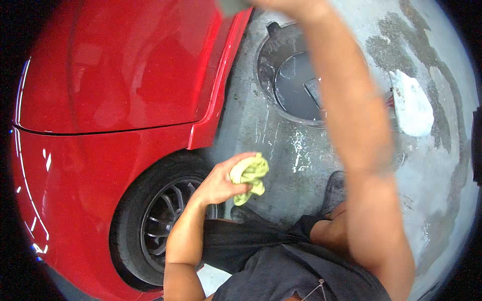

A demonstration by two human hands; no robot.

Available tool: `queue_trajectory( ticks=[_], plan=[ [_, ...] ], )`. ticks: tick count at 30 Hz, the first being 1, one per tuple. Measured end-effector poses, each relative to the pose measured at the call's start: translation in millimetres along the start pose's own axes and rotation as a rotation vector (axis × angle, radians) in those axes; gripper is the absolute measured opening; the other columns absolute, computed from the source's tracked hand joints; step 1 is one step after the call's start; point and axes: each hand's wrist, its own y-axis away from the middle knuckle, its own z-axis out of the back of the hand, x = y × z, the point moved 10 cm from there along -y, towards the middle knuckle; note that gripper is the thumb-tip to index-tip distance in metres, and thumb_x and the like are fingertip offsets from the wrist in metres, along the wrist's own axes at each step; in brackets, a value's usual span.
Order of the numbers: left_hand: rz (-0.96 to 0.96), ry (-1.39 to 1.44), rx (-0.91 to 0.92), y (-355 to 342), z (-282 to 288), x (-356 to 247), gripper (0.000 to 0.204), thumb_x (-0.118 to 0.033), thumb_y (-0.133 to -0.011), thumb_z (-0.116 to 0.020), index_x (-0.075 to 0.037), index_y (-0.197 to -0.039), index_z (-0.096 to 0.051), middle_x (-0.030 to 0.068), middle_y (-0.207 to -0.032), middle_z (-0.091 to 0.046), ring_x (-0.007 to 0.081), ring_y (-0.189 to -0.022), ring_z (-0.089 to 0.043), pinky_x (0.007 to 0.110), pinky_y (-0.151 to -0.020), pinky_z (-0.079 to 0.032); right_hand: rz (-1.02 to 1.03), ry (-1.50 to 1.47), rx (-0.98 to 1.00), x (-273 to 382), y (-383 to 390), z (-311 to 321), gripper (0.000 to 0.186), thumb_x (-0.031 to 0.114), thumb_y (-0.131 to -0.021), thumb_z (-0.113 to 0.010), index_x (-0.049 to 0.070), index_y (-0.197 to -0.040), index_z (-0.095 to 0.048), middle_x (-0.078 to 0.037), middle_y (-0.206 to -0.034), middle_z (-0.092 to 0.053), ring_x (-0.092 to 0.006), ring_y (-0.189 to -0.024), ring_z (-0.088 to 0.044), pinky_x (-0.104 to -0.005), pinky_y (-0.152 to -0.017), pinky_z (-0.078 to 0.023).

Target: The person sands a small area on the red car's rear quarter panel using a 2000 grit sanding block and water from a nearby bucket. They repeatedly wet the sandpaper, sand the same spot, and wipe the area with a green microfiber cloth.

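My left hand (219, 181) is closed round a bunched yellow-green cloth (251, 175), held in the air beside the front of the wheel (165, 220). My right arm stretches far forward, and my right hand (283, 5) is cut off by the upper edge of the view. Its fingers are blurred or out of sight. At that hand is a grey-green piece (232, 6), perhaps a pad or cloth, against the lower side of the red car (135, 75). Whether the hand grips it firmly is hard to see.
On the wet grey floor (296, 150) stands a dark round bucket (266, 65) with murky water, partly behind my right arm. Something white and fluffy (412, 105) lies to its right. My dark shoe (334, 190) is below the bucket.
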Motion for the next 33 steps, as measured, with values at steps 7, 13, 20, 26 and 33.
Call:
queue_trajectory(
  ticks=[7,13,20,26,33],
  plan=[
    [-0.310,0.198,-0.243,-67.4,39.9,-103.5,0.055,-0.001,-0.080,-0.071,0.002,-0.134,-0.060,0.0088,-0.123,-0.072,0.0162,-0.115,-0.068,0.033,-0.102,-0.054,0.005,1.022,0.111,-98.2,58.8,153.8,0.031,0.024,-0.108,-0.060,-0.003,-0.119,-0.070,-0.025,-0.096,-0.075,-0.0469,-0.089,-0.071,-0.0477,-0.085,-0.057],
    [-0.446,-0.712,-0.331,-229.9,2.2,-202.3,0.068,-0.016,-0.080,-0.079,-0.007,-0.143,-0.059,0.0235,-0.125,-0.066,0.0410,-0.119,-0.067,0.045,-0.104,-0.054,-0.331,1.007,0.029,-161.7,143.5,190.9,0.023,0.017,-0.105,-0.060,0.001,-0.115,-0.072,-0.031,-0.096,-0.072,-0.0484,-0.097,-0.071,-0.0564,-0.087,-0.057],
    [0.061,-1.272,0.100,-389.0,-33.4,-47.0,0.080,-0.022,-0.082,-0.085,-0.019,-0.155,-0.053,0.0223,-0.158,-0.050,0.0440,-0.144,-0.052,0.048,-0.114,-0.052,-0.341,0.997,0.006,-167.0,139.9,167.9,0.023,0.007,-0.093,-0.065,0.003,-0.115,-0.072,-0.026,-0.090,-0.075,-0.0449,-0.090,-0.076,-0.0556,-0.079,-0.061],
    [0.015,-1.122,0.415,-373.3,-79.0,-65.4,0.048,-0.008,-0.082,-0.072,-0.015,-0.130,-0.070,0.0167,-0.128,-0.071,0.0361,-0.122,-0.069,0.046,-0.102,-0.056,-0.357,1.045,-0.015,-175.0,146.8,180.4,0.020,0.003,-0.088,-0.067,0.002,-0.108,-0.068,-0.024,-0.086,-0.075,-0.0431,-0.089,-0.077,-0.0528,-0.075,-0.063],
    [-0.323,-0.658,-0.247,-186.1,76.3,-200.0,0.052,0.011,-0.063,-0.071,-0.005,-0.113,-0.075,0.0174,-0.123,-0.071,0.0358,-0.121,-0.069,0.044,-0.107,-0.054,-0.307,0.883,-0.068,-162.9,136.0,164.8,0.029,0.001,-0.094,-0.064,0.000,-0.123,-0.068,-0.025,-0.101,-0.075,-0.0427,-0.098,-0.075,-0.0489,-0.085,-0.062]
  ],
)
